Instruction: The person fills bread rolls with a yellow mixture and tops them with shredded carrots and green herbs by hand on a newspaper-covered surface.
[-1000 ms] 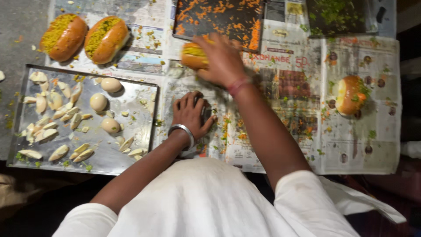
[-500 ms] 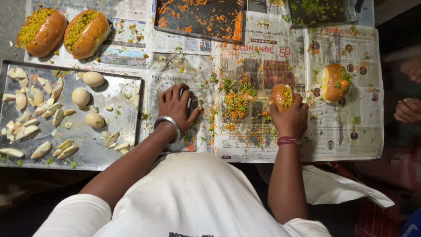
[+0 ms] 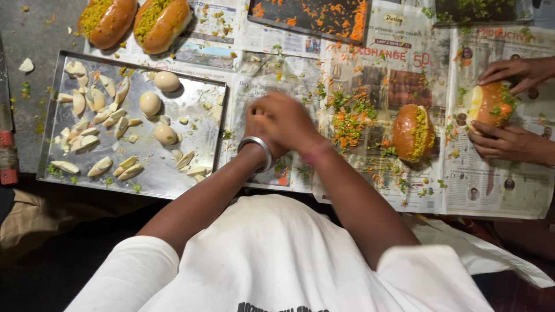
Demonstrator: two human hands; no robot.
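Note:
My two hands meet over the newspaper [image 3: 277, 46] in the middle of the table. My right hand [image 3: 289, 118], with a pink band at the wrist, lies across my left hand [image 3: 252, 128], which wears a metal bangle and is mostly covered. Both are blurred, and nothing shows between the fingers. A filled bun [image 3: 413, 132] topped with green and orange shreds lies on the paper, apart from my right hand. To my left stands a metal tray [image 3: 139, 188] with whole boiled eggs [image 3: 150, 104] and several egg wedges [image 3: 104, 164].
At the right edge another person's hands [image 3: 509, 141] hold a second bun [image 3: 490, 104]. Two filled buns [image 3: 162, 23] lie at the top left. A dark tray of grated carrot [image 3: 312, 17] and a tray of chopped greens [image 3: 480, 8] stand at the back. Shreds litter the paper.
My right hand let go of the bun on the newspaper and swung back left onto my left hand. Another person's hands have taken hold of the far right bun.

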